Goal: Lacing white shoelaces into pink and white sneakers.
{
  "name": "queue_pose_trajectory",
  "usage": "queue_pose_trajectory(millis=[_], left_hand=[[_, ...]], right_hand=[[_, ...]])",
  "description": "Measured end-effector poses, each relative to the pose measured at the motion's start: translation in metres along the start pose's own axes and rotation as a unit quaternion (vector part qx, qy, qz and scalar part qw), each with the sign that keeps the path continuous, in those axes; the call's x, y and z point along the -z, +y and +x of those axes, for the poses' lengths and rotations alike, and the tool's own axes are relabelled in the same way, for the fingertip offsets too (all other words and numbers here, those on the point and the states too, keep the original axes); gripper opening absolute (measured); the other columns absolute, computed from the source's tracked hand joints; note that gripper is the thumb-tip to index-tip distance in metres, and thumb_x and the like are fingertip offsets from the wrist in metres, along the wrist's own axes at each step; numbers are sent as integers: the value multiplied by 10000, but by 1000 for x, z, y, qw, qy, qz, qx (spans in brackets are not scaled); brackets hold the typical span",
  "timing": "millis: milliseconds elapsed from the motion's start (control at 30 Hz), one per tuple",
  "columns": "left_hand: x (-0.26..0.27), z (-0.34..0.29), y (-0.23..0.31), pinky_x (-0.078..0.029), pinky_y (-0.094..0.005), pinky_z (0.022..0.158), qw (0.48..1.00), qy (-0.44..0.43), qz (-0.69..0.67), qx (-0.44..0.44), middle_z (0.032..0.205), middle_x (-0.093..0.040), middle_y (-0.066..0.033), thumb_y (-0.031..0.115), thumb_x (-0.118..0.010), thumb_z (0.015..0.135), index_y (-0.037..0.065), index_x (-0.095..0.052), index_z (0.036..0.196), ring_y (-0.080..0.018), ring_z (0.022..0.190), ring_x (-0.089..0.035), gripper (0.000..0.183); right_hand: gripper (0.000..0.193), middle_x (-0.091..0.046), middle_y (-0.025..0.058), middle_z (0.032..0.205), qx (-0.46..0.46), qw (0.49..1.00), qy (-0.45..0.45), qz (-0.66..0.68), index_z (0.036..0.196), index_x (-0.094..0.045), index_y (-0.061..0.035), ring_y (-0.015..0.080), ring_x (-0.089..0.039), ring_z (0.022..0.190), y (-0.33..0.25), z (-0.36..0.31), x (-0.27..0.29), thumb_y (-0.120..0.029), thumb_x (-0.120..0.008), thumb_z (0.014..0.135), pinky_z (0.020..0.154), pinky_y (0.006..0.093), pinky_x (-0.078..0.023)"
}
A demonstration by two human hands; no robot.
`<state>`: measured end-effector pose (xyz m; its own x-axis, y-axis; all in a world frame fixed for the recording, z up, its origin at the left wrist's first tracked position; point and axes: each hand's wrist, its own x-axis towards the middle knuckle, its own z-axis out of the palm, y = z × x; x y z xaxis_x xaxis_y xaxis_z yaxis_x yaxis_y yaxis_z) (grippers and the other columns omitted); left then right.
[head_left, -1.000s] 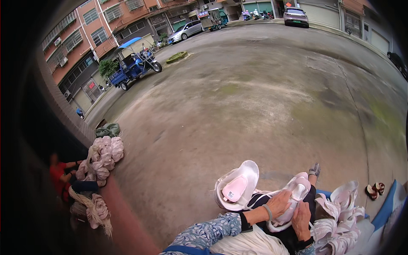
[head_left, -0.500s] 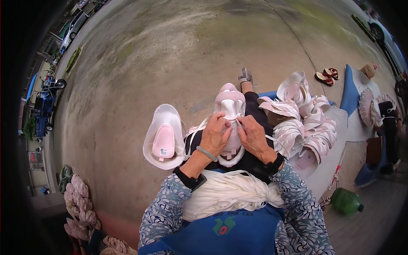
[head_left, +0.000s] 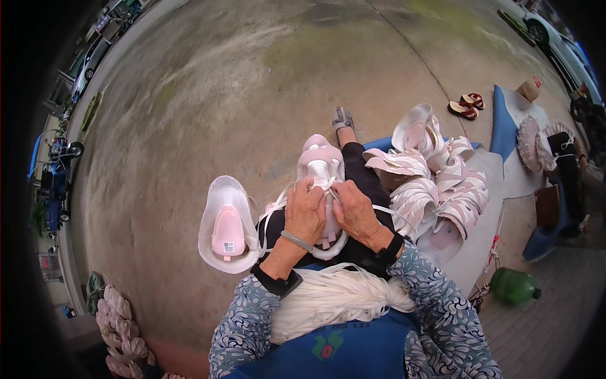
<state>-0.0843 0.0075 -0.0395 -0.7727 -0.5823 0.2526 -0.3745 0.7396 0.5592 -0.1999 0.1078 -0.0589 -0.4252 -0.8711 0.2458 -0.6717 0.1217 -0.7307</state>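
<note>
Prob. lacing step: pink-white shoe upper (head_left: 320, 154) sits on lap (head_left: 365, 177) under both hands, R hand's (head_left: 357, 213) fingers pinched on white lace (head_left: 389, 210), L hand's (head_left: 304, 216) fingers curled alongside, can't tell grip; next move prob. calls for drawing lace snug w/ upper steady.

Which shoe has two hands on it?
The shoe on the lap: the left hand and right hand touch it, not the paler shoe at left or the pile at right.

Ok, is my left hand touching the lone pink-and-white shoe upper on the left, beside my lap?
Apart: the head view shows black trouser leg between your left hand and the lone shoe upper.
</note>
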Motion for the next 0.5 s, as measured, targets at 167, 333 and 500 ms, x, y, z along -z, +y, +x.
queue_pose_trajectory(millis=[167,333,500], left_hand=[[29,-14,-16,-392,-469,929,982,-38,-181,45,1100,-587,-149,95,-612,826,12,-566,865,-353,983,-564,103],[35,-14,-17,-401,-392,880,993,-32,-110,41,1075,-636,-109,104,-641,822,21,-597,867,-309,974,-576,104],[29,-22,-18,-360,-420,904,993,-33,-100,47,1060,-612,-129,123,-683,775,66,-539,1067,-320,976,-567,331]], right_hand=[[346,-531,160,969,20,999,42,-24,1036,-556,-37,332,-554,913,-7,2,6,-31,-668,709,787,413,-444],[248,-545,113,954,128,985,17,-112,963,-588,-45,276,-546,929,-34,8,16,-96,-673,735,769,375,-429],[147,-550,90,880,204,964,-39,-168,912,-603,-46,257,-543,888,-30,27,12,-127,-588,790,739,370,-424]])
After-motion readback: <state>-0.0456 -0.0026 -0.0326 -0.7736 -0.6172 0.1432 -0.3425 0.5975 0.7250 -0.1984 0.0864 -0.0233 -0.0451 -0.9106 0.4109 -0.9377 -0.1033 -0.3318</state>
